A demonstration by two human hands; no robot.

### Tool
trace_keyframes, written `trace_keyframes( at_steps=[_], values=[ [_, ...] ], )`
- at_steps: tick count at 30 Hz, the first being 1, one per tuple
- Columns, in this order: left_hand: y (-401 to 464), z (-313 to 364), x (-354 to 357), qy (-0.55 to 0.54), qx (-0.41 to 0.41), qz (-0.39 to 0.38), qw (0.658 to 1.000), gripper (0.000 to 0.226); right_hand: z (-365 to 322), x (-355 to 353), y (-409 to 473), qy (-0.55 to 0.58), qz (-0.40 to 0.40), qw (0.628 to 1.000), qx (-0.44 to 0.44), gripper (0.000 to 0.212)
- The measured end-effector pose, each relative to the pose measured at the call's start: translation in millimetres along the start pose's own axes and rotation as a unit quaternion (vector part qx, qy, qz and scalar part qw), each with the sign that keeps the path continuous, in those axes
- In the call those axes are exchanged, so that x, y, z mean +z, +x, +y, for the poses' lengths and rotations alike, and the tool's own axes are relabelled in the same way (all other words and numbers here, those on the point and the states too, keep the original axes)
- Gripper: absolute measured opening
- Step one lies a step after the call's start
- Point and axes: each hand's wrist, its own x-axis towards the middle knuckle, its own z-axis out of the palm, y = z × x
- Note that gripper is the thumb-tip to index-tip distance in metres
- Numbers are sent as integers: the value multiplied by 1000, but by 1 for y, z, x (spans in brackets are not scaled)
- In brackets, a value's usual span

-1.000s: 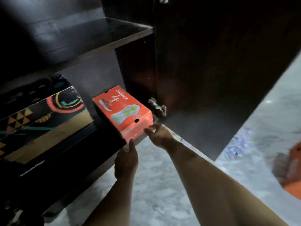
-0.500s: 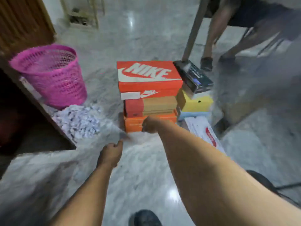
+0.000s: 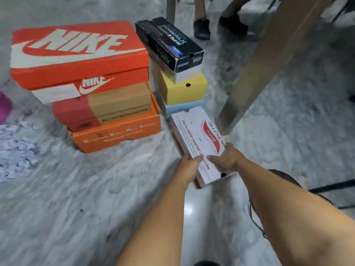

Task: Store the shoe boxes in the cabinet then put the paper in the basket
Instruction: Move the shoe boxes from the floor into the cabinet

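A white Skechers shoe box lies on the marble floor in front of the stacks. My left hand grips its near left side and my right hand clasps its near right edge and lid. Behind it to the left stands a stack: a big orange Nike box on a red-and-tan box on an orange box. To the right, a black box sits tilted on a yellow box above a pale blue one. Scrap paper lies heaped at the left. The cabinet is out of view.
A sliver of the pink basket shows at the left edge. A wooden table leg slants just right of the boxes. Another person's feet stand at the back. A dark cable runs along the floor at right.
I turned from the cabinet, where an orange box was set on the low shelf, to the stacks. Both hands reached forward and closed on the white Skechers box.
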Motion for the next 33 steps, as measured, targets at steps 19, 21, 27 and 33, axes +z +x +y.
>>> trace_keyframes(
  at_steps=[19, 21, 27, 33],
  values=[
    [-215, -94, -270, -167, -105, 159, 967, 74, -222, 149, -167, -218, -305, 905, -199, 85],
    [-260, -109, -312, -178, -89, 209, 957, 71, -257, 192, -203, -226, -321, 886, -248, 89],
    [-398, -135, -409, -221, -46, 306, 925, 48, -357, 286, -356, -226, -321, 834, -387, 77],
    [-469, -116, -500, -261, 75, 461, 845, 33, -449, 365, -456, -169, -266, 805, -503, 64]
  ],
)
